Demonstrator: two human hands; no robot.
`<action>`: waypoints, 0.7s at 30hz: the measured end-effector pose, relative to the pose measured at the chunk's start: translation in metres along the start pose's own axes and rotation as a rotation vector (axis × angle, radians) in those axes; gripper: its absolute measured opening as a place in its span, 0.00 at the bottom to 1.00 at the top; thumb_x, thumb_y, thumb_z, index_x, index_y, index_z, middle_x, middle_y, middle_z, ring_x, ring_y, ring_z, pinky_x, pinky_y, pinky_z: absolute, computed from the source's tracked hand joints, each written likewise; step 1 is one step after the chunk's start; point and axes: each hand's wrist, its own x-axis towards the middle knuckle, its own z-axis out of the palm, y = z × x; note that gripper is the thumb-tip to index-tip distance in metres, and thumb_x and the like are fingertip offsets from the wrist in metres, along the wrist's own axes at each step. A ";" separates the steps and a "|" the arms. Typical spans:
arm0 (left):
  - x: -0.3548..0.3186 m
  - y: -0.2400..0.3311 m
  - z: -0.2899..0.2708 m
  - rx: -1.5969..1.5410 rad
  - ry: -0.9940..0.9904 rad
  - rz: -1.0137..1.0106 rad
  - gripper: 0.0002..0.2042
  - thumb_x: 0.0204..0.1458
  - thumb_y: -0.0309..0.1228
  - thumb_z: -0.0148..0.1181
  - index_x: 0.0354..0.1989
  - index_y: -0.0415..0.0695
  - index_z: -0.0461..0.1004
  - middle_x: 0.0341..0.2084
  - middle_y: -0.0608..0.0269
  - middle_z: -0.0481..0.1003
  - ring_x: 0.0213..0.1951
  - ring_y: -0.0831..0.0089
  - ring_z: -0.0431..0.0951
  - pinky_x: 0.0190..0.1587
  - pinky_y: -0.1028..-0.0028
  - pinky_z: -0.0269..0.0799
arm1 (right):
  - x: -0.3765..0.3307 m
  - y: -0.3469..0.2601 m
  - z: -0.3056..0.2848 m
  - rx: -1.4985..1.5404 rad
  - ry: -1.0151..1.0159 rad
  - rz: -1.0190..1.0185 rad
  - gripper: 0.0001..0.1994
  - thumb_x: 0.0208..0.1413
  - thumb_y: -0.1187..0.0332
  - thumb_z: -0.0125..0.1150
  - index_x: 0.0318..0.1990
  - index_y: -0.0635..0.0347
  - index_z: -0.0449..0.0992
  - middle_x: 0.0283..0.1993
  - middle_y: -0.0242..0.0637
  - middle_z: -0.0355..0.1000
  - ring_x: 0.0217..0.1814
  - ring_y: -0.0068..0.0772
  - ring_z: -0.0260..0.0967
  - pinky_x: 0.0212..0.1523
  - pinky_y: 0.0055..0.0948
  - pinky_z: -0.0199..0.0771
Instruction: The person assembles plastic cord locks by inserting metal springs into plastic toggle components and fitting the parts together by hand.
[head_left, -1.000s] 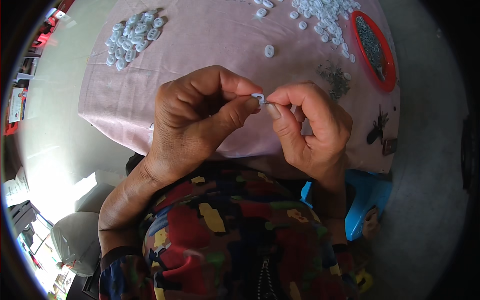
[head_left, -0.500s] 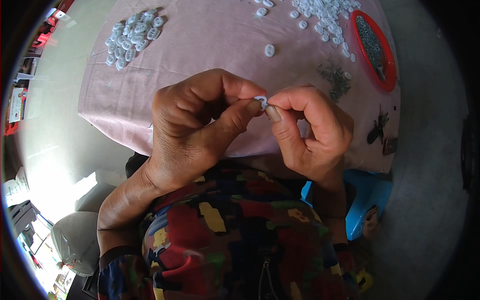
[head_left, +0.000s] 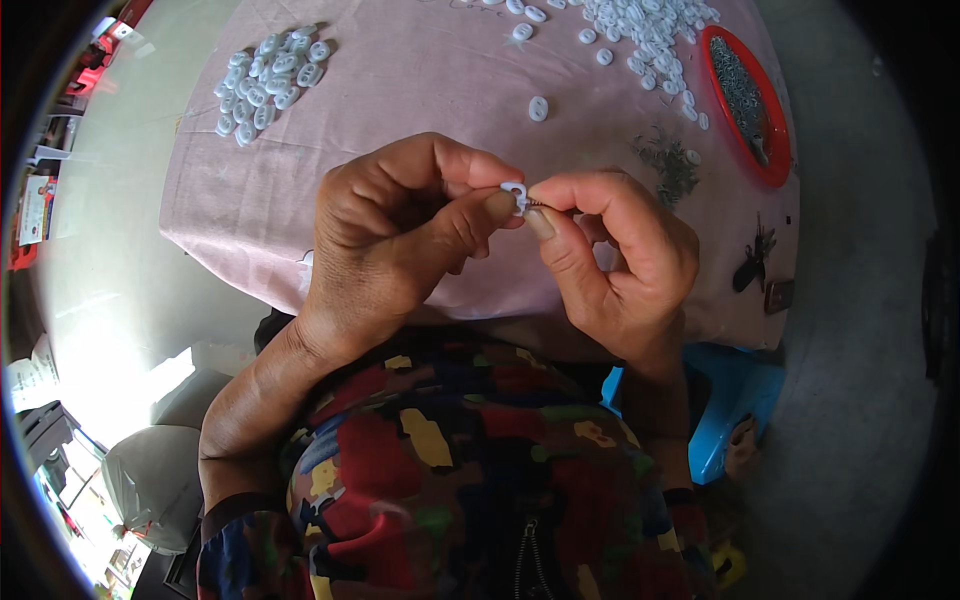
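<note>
Over the near part of the table, my left hand (head_left: 385, 240) pinches a small white plastic oval piece (head_left: 513, 188) with holes between thumb and index finger. My right hand (head_left: 625, 250) is closed on a thin ribbed metal piece (head_left: 535, 203), whose end meets the white piece. Whether it is a screw or a spring I cannot tell, as my right fingertips hide most of it. A single white oval piece (head_left: 538, 108) lies on the cloth beyond my hands.
On the pink tablecloth (head_left: 420, 80) lie a left cluster of white pieces (head_left: 262, 85) and a larger pile (head_left: 650, 35) at far right. A red-rimmed tray (head_left: 783, 160) holds small metal parts, with loose ones (head_left: 672, 170) nearby. Dark keys (head_left: 755, 262) lie right; a blue stool (head_left: 735, 400) stands below.
Both hands have shifted slightly, and their fingertips are a little farther apart. More of the white piece and the ribbed metal shaft now shows between them.
</note>
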 end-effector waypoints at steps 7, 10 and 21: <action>0.000 -0.006 -0.002 -0.057 -0.040 0.050 0.06 0.55 0.21 0.59 0.40 0.35 0.75 0.30 0.66 0.77 0.28 0.86 0.71 0.32 0.85 0.68 | -0.003 -0.007 -0.003 0.101 0.003 0.132 0.09 0.51 0.79 0.64 0.40 0.67 0.76 0.33 0.34 0.75 0.34 0.19 0.72 0.31 0.16 0.70; 0.000 -0.003 -0.002 -0.046 -0.037 0.006 0.06 0.55 0.21 0.59 0.40 0.36 0.75 0.30 0.66 0.77 0.28 0.86 0.71 0.32 0.85 0.68 | -0.008 -0.001 -0.003 0.166 0.001 0.161 0.09 0.51 0.80 0.63 0.41 0.67 0.76 0.34 0.35 0.75 0.34 0.19 0.72 0.32 0.16 0.70; 0.025 -0.023 -0.030 -0.062 0.133 -0.082 0.05 0.57 0.26 0.58 0.38 0.39 0.75 0.29 0.65 0.77 0.29 0.84 0.72 0.32 0.83 0.68 | 0.001 0.035 -0.004 -0.143 -0.145 0.129 0.06 0.51 0.79 0.61 0.37 0.64 0.77 0.29 0.32 0.74 0.27 0.15 0.67 0.29 0.15 0.66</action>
